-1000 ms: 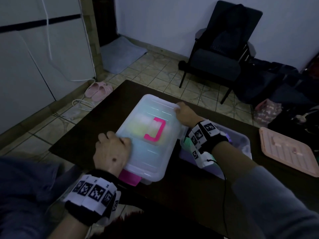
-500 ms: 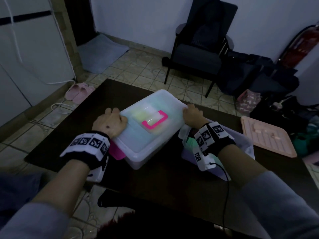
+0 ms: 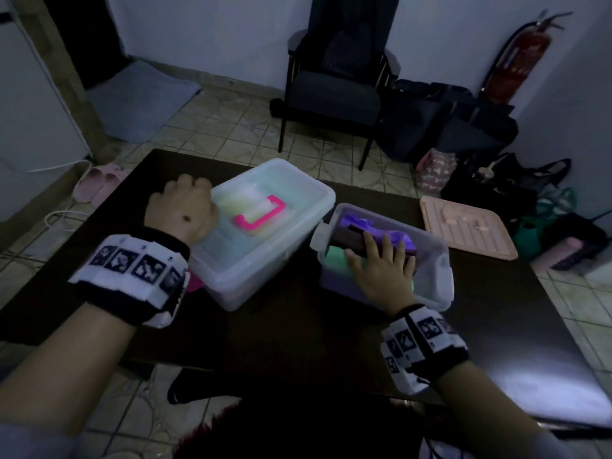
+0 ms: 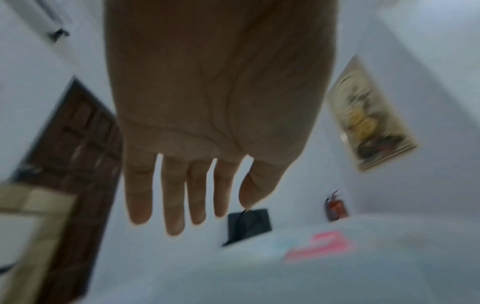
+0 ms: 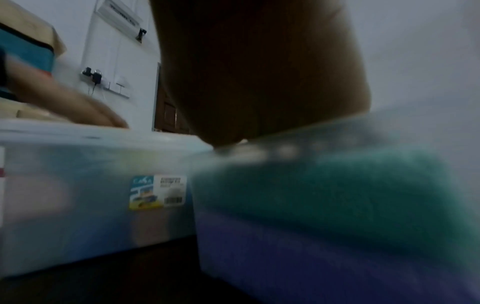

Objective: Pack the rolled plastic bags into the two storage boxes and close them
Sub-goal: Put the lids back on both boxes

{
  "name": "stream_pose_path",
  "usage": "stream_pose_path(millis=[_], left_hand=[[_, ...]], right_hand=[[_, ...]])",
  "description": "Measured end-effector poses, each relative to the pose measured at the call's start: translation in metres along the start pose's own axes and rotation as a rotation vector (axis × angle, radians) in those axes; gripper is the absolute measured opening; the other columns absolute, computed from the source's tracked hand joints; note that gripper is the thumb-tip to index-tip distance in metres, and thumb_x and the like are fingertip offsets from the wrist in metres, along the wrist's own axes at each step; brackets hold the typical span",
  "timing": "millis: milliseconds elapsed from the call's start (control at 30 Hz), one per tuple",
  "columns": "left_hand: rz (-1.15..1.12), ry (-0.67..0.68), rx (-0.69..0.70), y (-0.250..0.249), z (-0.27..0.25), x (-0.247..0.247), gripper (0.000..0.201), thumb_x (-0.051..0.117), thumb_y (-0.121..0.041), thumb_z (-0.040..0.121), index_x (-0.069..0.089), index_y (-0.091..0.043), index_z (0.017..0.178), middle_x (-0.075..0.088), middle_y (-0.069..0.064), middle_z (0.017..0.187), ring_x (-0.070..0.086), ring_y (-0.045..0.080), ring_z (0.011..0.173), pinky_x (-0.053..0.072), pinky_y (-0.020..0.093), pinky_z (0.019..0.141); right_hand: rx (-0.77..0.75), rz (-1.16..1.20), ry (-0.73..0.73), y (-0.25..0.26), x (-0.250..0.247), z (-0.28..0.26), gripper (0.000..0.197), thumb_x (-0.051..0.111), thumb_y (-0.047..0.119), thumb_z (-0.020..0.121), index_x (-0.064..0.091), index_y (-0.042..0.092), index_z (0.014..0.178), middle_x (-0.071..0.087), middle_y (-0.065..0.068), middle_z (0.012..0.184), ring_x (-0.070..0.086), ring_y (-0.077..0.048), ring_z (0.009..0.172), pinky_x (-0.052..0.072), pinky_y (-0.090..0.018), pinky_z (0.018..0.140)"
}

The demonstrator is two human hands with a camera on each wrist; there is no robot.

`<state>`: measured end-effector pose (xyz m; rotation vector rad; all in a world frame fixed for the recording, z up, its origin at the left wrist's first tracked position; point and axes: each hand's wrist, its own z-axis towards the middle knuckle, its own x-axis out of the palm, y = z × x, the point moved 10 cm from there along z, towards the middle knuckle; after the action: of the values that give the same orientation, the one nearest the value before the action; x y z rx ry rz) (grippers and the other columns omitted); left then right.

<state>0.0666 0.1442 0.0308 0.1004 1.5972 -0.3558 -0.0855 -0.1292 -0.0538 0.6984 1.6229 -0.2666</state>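
Observation:
The left storage box [image 3: 265, 260] is covered by its clear lid [image 3: 291, 193] with a pink handle [image 3: 261, 215]. My left hand [image 3: 185, 207] is at the lid's left corner; the left wrist view shows my left hand [image 4: 194, 185] with straight, spread fingers over the lid [image 4: 233, 267]. The right box [image 3: 440, 260] has no lid on it. It holds a purple bag [image 3: 357, 223], a dark roll [image 3: 347, 240] and a green roll [image 3: 334, 256]. My right hand [image 3: 381, 263] lies flat on these rolls with spread fingers. The pink lid [image 3: 467, 226] rests on the table beside that box.
The dark table [image 3: 298, 326] has bare surface in front of both boxes. Beyond it stand a dark chair [image 3: 334, 94], several bags on the floor [image 3: 447, 127] and a fire extinguisher [image 3: 520, 61]. Pink slippers [image 3: 96, 183] lie left of the table.
My right hand left the right side of the closed box and moved onto the rolls in the uncovered box. My left hand stays at the lid's left corner.

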Motion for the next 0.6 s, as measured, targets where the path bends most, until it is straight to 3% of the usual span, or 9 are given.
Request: stream_pose_path(millis=[100,200,300,433,600], left_hand=[[-0.03,-0.051,0.157,-0.06,-0.03,-0.006,0.044,0.043,-0.027,0.093,0.043,-0.013,0.135,0.043,0.013,0.135,0.043,0.031,0.122,0.037,0.041,0.096],[-0.012,0.005,0.265,-0.114,-0.042,0.025,0.048,0.046,-0.027,0.092,0.038,-0.012,0.137,0.039,0.011,0.138,0.041,0.03,0.124,0.036,0.041,0.098],[0.02,0.006,0.226,-0.14,-0.038,0.048,0.054,0.051,-0.023,0.089,0.033,-0.007,0.136,0.032,0.012,0.143,0.033,0.03,0.131,0.03,0.041,0.106],[-0.007,-0.102,0.147,-0.155,-0.031,0.053,0.066,0.057,-0.018,0.088,0.022,-0.004,0.143,0.021,0.016,0.15,0.019,0.033,0.14,0.023,0.044,0.113],[0.065,-0.127,0.127,-0.163,-0.009,0.056,0.073,0.058,-0.021,0.089,0.017,-0.004,0.146,0.01,0.017,0.155,0.007,0.033,0.144,0.012,0.05,0.115]], right_hand=[[-0.008,0.002,-0.085,-0.002,0.0,-0.001,0.063,0.025,0.058,0.095,0.011,0.03,0.15,0.004,-0.008,0.159,-0.003,-0.035,0.145,-0.003,-0.053,0.114],[-0.025,0.024,-0.109,-0.007,-0.001,0.002,0.059,0.026,0.053,0.096,0.014,0.031,0.149,0.007,-0.005,0.159,-0.003,-0.032,0.145,-0.004,-0.052,0.115],[-0.023,0.036,-0.135,-0.018,-0.007,0.008,0.056,0.027,0.05,0.097,0.016,0.033,0.149,0.009,-0.003,0.159,-0.002,-0.03,0.146,-0.003,-0.051,0.115],[-0.024,0.019,-0.13,-0.034,-0.014,0.013,0.055,0.027,0.048,0.098,0.016,0.033,0.149,0.01,-0.003,0.158,0.001,-0.031,0.145,-0.002,-0.05,0.115],[-0.019,0.013,-0.104,-0.055,-0.019,0.02,0.055,0.028,0.047,0.098,0.014,0.033,0.149,0.009,-0.001,0.159,0.001,-0.029,0.146,-0.001,-0.05,0.116]])
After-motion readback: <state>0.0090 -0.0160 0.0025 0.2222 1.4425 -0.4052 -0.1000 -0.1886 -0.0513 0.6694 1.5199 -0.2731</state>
